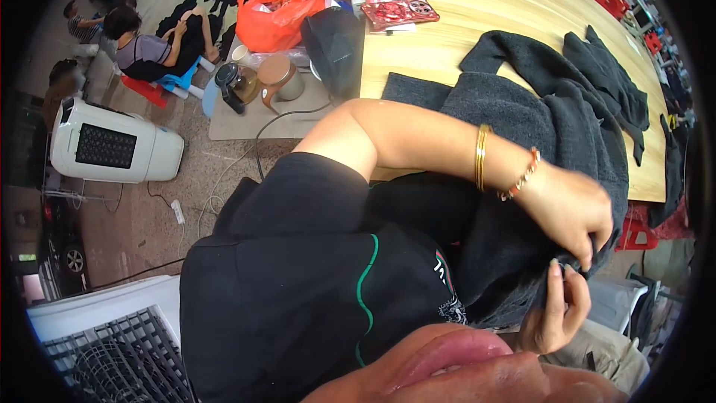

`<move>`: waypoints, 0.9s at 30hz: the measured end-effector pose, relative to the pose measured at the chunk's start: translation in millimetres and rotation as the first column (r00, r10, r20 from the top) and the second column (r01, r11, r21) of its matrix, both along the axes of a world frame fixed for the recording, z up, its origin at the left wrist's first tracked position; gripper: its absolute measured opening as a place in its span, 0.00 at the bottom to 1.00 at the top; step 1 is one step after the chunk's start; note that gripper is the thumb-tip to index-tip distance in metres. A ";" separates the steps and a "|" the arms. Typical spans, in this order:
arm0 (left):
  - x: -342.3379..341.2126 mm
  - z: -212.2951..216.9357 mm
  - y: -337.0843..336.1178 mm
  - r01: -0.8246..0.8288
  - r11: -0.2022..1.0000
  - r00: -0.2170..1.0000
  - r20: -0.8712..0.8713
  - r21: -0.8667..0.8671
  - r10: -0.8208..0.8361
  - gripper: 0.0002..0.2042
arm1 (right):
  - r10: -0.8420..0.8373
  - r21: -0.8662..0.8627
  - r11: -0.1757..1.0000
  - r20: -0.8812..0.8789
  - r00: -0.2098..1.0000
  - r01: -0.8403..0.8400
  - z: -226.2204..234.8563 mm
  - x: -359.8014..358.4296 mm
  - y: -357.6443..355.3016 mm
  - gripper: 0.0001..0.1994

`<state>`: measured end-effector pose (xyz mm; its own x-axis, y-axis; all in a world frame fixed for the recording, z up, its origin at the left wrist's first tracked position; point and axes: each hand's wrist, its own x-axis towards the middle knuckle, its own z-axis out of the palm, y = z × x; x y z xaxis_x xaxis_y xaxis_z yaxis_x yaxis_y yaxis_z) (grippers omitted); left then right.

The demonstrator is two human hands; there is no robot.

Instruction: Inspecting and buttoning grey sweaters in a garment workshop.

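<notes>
The left hand (573, 213) was narrowed to a pinch on the edge of a charcoal-grey knitted garment (492, 97), and the right hand (556, 310) met it there, thumb and fingertip closed on the same dark edge; the exact spot between the fingertips was too small to make out. The garment lay partly on a pale yellow wood-grain surface (425, 52) and hung over its near edge below the hands. The bare left forearm (425, 138), with thin gold bangles (481, 157) and a beaded bracelet (524, 175), crossed in front of the cloth and hid part of it. Another dark grey knitted piece (615, 93) lay farther right, and a shiny red patterned phone (400, 13) near the surface's left side. Beyond, a bright orange-red plastic bag (276, 11), a glass pot with a black handle (242, 88) and a brown-lidded jug (282, 78) crowded a lower grey surface (246, 125). The left arm reached across the body, elbow bent, wrist arched and knuckles up; the right hand rose from below, palm partly showing, fingers curled.
</notes>
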<state>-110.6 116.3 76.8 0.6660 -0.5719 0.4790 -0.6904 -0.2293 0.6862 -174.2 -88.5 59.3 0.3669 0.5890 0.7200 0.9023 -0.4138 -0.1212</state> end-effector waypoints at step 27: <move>-8.5 -21.9 15.2 -0.106 0.977 0.994 0.006 -0.185 0.109 0.17 | -0.025 0.176 0.983 -0.166 0.986 0.055 4.4 38.4 9.2 0.21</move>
